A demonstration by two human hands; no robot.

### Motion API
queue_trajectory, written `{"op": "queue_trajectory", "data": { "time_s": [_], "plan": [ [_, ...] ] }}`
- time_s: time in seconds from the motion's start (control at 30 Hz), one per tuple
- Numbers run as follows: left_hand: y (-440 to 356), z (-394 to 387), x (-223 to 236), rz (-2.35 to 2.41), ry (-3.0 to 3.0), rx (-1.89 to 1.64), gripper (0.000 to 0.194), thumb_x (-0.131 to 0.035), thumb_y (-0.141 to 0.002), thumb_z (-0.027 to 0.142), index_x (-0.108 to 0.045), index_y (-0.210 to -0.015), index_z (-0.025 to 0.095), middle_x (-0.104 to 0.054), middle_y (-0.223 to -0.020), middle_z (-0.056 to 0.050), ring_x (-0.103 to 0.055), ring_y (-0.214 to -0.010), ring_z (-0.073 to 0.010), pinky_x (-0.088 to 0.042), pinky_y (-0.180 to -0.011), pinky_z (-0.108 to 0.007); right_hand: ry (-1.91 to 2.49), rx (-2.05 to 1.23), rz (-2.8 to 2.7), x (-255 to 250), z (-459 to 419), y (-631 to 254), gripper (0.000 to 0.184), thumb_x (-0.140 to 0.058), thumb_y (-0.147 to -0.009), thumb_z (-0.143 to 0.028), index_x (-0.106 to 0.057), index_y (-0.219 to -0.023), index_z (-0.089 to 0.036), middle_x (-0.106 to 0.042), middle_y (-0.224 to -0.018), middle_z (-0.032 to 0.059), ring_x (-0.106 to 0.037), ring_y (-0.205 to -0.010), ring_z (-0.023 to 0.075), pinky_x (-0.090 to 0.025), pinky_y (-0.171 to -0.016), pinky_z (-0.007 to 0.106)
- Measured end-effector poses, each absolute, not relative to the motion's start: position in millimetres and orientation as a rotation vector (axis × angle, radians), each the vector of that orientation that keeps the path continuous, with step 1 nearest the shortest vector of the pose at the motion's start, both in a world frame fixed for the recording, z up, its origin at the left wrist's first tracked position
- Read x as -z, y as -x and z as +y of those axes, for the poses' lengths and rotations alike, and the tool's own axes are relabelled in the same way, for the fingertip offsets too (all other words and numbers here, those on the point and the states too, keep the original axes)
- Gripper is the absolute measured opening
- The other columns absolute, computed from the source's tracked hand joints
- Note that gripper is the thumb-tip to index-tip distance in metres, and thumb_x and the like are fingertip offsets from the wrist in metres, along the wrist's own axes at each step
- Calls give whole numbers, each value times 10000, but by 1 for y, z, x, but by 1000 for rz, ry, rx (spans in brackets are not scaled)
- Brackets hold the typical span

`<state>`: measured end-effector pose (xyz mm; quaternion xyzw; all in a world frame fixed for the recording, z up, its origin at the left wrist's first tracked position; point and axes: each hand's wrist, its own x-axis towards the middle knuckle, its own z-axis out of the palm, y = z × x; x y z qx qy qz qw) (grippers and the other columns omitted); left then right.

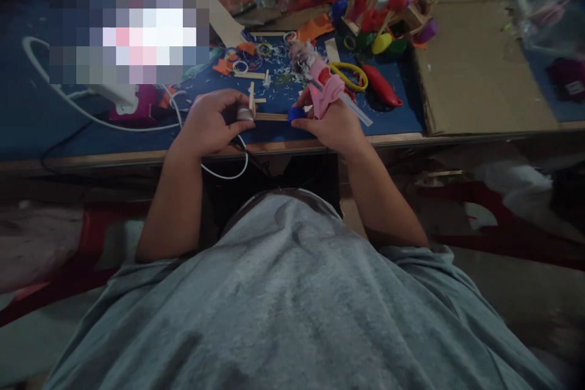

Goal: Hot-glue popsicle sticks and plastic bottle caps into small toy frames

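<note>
Between my hands, over the table's front edge, is a small wooden stick frame with a bottle cap at each end. My left hand pinches the whitish cap at its left end, where a short stick points up. At the other end, the fingers of my right hand close on the blue cap. A pink hot glue gun lies just beyond my right hand, partly overlapping it in view, with a clear glue stick poking out of its back.
Glue strings, rubber bands and wood pieces litter the blue tabletop. Red-handled scissors lie to the right, near a cardboard sheet. Stick models with colourful caps stand behind. A white cable loops at left.
</note>
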<state>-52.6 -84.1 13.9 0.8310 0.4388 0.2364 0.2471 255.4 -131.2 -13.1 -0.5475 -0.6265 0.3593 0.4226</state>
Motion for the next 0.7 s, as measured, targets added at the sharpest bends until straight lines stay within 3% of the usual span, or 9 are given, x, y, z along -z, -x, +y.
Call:
{"op": "queue_trajectory", "data": {
  "time_s": [0.37,0.7],
  "plan": [
    [50,-83,-16,1153,-2339,-626,274,-830,-911,403,-828,-1159,286,-867,-1214,-56,-799,-1098,-313,-617,-1109,-507,1316,-899,-1581,13,-130,-256,360,-979,-805,-308,-727,-1060,-276,-788,-1071,65,-780,-1177,346,-676,-1132,591],
    [45,-79,-30,1120,-2418,-520,258,-861,-926,443,-812,-1103,261,-862,-1221,-69,-791,-1188,-351,-591,-1130,-536,1376,-890,-1606,10,-133,-257,323,-971,-843,-336,-735,-1060,-292,-790,-1027,60,-767,-1118,346,-680,-1135,600]
  ]
}}
